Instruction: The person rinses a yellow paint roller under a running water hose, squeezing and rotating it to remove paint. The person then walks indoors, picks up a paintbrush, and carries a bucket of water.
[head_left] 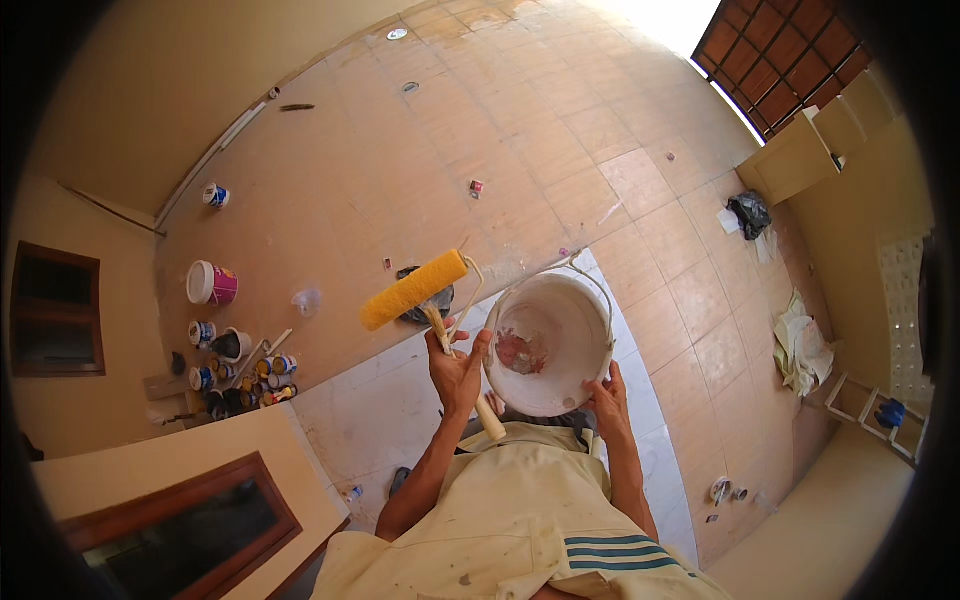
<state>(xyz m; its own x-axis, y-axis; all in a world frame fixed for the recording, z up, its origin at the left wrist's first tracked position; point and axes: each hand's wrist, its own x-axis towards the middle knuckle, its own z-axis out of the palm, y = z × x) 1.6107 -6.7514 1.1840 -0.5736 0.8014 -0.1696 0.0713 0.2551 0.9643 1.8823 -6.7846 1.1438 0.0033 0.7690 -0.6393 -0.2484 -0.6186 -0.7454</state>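
Note:
My left hand [455, 375] is closed around a paint roller [414, 290] with a fluffy yellow sleeve and a pale handle [490, 416] that sticks out below the fist. Pale bristles, seemingly of a paintbrush [436, 322], rise from the same grip. Its thumb side is against or very near the rim of a white bucket [578, 318]. The bucket tilts so I see inside: whitish smears and a reddish patch at the bottom. My right hand [608, 400] grips the bucket's right side near the rim. A wire handle arches over the bucket's far side.
Paint tins [284, 365] and tubs cluster on the left floor, with a white-and-magenta bucket [212, 284] beyond. A black plastic bag [430, 303] lies under the roller. Rightward are another black bag [748, 214], crumpled sheeting [802, 345] and a ladder [868, 412].

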